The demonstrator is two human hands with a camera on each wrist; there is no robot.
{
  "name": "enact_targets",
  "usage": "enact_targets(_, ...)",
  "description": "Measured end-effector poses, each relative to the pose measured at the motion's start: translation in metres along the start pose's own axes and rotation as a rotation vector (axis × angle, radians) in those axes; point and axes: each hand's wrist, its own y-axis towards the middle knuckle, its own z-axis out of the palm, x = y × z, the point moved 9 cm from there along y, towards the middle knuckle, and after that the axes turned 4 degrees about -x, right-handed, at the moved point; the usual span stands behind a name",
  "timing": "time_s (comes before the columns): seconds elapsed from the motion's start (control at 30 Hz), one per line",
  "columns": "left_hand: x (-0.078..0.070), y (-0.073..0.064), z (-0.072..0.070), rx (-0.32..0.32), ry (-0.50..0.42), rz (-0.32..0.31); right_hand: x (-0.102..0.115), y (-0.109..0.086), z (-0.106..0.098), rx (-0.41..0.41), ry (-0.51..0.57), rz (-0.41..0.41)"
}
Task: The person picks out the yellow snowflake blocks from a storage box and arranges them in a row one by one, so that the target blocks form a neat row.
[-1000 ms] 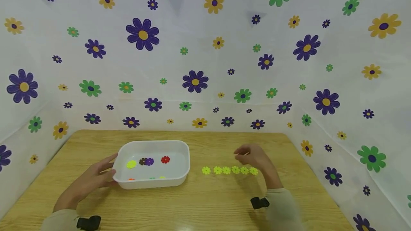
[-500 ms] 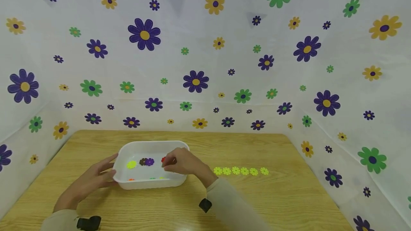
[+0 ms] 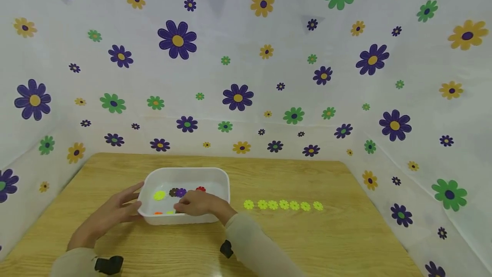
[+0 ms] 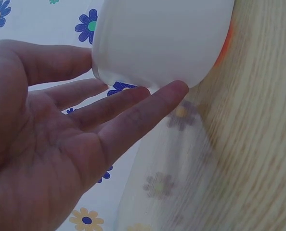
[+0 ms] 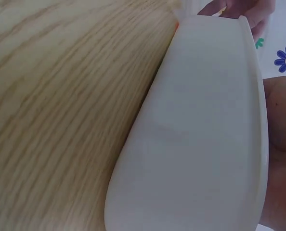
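Note:
A white plastic tray [image 3: 209,218] stands on the wooden table, holding small flower-shaped pieces. My left hand [image 3: 109,215] touches the tray's left end; in the left wrist view, its thumb and long, nearly straight fingers [image 4: 133,118] meet the tray's rim and side. My right hand [image 3: 197,203] reaches down inside the tray near its front wall, fingers bent, and what lies under its fingertips is hidden. Around it are a yellow piece [image 3: 159,195], a brown piece [image 3: 173,192], a purple piece [image 3: 181,193], a partly covered red piece [image 3: 200,189] and a yellow-green piece [image 3: 170,213].
To the tray's right, several yellow flower pieces [image 3: 284,204] lie in a row on the table [image 3: 300,243]. An orange piece [image 3: 158,213] shows just above the tray's front rim. A white cloth [image 3: 246,33] with printed flowers encloses the back and sides.
My right hand has moved left from above the yellow row into the tray, then further left and towards its front. The yellow-green piece shows further left than before. My left hand stays at the tray.

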Motion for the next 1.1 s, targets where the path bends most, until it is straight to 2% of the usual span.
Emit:
enact_targets(0.17, 0.001, -0.001, -0.001, -0.003, 0.006, -0.013, -0.009, 0.0, -0.001, 0.007, -0.01, 0.065)
enact_targets(0.3, 0.0, -0.003, -0.002, -0.003, 0.009, -0.005, -0.009, 0.006, 0.006, 0.072, 0.02, 0.049)
enact_targets(0.43, -0.001, -0.003, -0.001, 0.006, 0.012, 0.006, -0.003, 0.015, 0.017, 0.103, 0.054, 0.047)
enact_targets(0.67, -0.002, -0.001, -0.001, 0.003, 0.002, 0.033, 0.013, 0.031, 0.026, 0.109, 0.122, 0.076)
enact_targets(0.8, -0.003, 0.0, 0.0, 0.01, -0.016, 0.038, 0.017, 0.039, 0.026, 0.089, 0.174, 0.046)
enact_targets(0.9, -0.002, 0.0, 0.002, 0.008, -0.016, 0.017, 0.015, 0.045, 0.023, 0.058, 0.223, 0.029)
enact_targets(1.0, -0.001, 0.0, 0.002, 0.003, -0.006, -0.008, 0.009, 0.049, 0.019, 0.025, 0.282, 0.047)
enact_targets(1.1, 0.0, 0.0, 0.003, 0.003, 0.002, -0.03, 0.003, 0.052, 0.012, -0.026, 0.28, 0.073)
